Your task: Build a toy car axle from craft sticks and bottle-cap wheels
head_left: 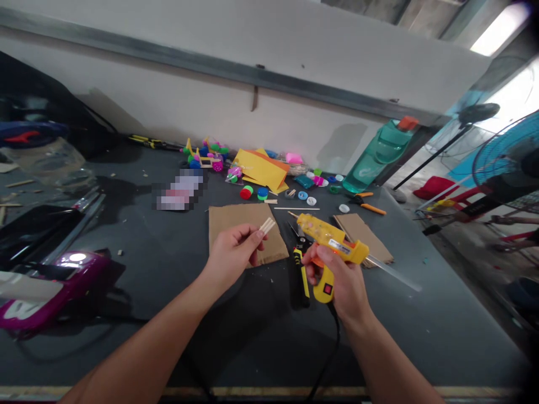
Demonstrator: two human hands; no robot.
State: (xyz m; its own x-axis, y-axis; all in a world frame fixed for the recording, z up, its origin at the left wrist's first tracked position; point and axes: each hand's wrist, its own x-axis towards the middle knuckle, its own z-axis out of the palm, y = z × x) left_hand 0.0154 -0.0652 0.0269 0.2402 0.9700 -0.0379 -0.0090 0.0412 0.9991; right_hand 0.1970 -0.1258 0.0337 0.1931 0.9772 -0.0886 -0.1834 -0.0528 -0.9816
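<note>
While the left hand (236,247) pinches a small bundle of short wooden sticks (266,225) between thumb and fingers, the right hand (343,278) wraps around the grip of a yellow glue gun (332,240), its fingers at the orange trigger. The gun's nozzle points leftward, near the sticks but apart from them; a clear glue stick (396,273) juts from its rear, and a black cord (336,331) runs down from the handle. Behind the left hand, a squarish sheet of brown cardboard (236,217) lies flat on the dark table (147,264), and a yellow-and-black cutter (305,283) lies between the two hands. Another cardboard piece (370,238) sits beyond the gun to the right. Farther back, a thin pale stick (297,209) lies near scattered bottle caps, among them a white cap (344,208), with orange-handled pliers (373,207) beside it. Yellow and orange sheets (261,170) overlap behind these, between a cluster of colourful small pieces (206,154) and a tilted green bottle (374,157) with an orange cap. Off to the left rest a shiny purple device (71,275) and a clear container with a blue lid (50,160); a fan (511,148) stands at far right, past the table's edge.
</note>
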